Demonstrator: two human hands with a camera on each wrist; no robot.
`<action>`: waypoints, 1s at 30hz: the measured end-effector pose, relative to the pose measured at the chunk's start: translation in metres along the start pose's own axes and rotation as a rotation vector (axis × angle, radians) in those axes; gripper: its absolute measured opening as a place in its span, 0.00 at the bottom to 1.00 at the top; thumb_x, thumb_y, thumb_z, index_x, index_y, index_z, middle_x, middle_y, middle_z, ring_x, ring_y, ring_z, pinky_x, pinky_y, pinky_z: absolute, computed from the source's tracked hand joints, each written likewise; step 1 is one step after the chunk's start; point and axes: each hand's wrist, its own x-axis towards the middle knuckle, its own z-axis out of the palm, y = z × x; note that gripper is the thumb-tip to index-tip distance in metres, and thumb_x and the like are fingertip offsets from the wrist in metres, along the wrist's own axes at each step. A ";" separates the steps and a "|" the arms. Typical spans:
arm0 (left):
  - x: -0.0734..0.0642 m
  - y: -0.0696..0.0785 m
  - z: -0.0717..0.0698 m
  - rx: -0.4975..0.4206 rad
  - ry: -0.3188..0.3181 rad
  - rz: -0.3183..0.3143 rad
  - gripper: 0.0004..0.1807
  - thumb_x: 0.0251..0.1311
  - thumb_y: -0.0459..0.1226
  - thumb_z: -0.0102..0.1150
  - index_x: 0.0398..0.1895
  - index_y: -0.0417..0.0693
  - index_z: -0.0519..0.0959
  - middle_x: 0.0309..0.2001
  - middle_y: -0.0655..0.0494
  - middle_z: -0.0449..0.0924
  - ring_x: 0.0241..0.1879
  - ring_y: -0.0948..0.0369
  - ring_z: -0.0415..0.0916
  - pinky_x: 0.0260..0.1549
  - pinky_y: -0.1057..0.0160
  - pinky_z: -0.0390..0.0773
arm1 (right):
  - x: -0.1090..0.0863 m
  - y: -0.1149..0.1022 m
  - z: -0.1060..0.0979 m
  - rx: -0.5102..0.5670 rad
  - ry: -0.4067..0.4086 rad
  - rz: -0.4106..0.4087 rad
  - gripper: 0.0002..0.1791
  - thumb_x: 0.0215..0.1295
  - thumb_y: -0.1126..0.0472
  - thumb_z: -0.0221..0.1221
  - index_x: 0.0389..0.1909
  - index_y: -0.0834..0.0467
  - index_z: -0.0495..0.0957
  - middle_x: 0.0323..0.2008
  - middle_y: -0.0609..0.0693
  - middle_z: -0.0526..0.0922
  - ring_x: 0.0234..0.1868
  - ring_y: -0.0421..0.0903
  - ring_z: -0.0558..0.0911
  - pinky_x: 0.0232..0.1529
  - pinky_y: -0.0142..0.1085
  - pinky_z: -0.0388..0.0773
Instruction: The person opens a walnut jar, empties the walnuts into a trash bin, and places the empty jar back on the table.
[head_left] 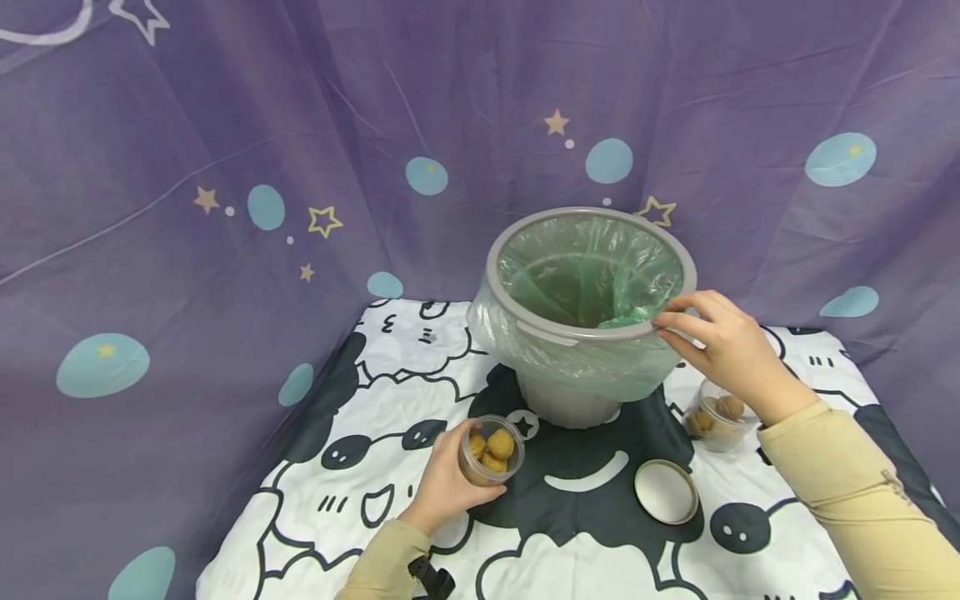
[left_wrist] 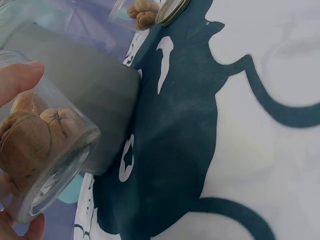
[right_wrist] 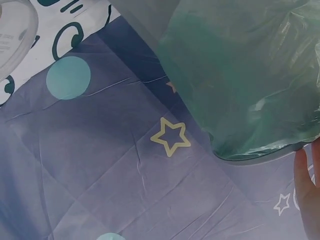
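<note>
My left hand point(head_left: 448, 477) grips a clear open-topped jar point(head_left: 491, 451) around its side, in front of the trash bin. Inside lie several round, creased brown pieces point(left_wrist: 25, 142) that look like walnuts. The grey trash bin point(head_left: 566, 400) stands upright at the back, lined with a thin green bag point(head_left: 592, 375) folded over and held under a grey rim ring point(head_left: 498, 279). At the rim's right front, my right hand point(head_left: 723, 346) pinches the edge between fingers and thumb. The right wrist view shows only its fingers point(right_wrist: 305, 172) at the rim; the rest is out of frame.
A second clear jar point(head_left: 720, 417) with similar brown pieces stands right of the bin, partly behind my right forearm. A round lid point(head_left: 666, 492) lies on the black-and-white patterned cloth point(head_left: 570, 575). Purple curtain point(head_left: 450, 83) rises behind and at the sides.
</note>
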 end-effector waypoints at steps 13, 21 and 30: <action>0.010 0.006 -0.027 0.028 0.098 0.017 0.53 0.26 0.43 0.82 0.64 0.49 0.65 0.55 0.53 0.71 0.53 0.54 0.67 0.52 0.48 0.72 | -0.003 0.000 0.002 -0.017 0.023 -0.002 0.23 0.72 0.46 0.44 0.34 0.56 0.83 0.35 0.55 0.79 0.37 0.54 0.77 0.36 0.44 0.71; 0.018 0.014 -0.047 0.038 0.111 0.032 0.53 0.27 0.42 0.81 0.64 0.50 0.65 0.55 0.49 0.70 0.53 0.52 0.67 0.51 0.48 0.73 | -0.002 0.001 0.001 -0.036 0.003 -0.006 0.24 0.72 0.46 0.44 0.35 0.57 0.83 0.36 0.55 0.79 0.37 0.54 0.77 0.34 0.46 0.73; 0.027 0.022 -0.068 0.047 0.140 0.062 0.54 0.28 0.41 0.81 0.65 0.47 0.64 0.58 0.48 0.69 0.58 0.49 0.65 0.55 0.45 0.70 | -0.001 -0.001 0.001 -0.056 -0.009 -0.010 0.23 0.72 0.46 0.43 0.36 0.57 0.82 0.36 0.56 0.79 0.37 0.55 0.77 0.32 0.48 0.75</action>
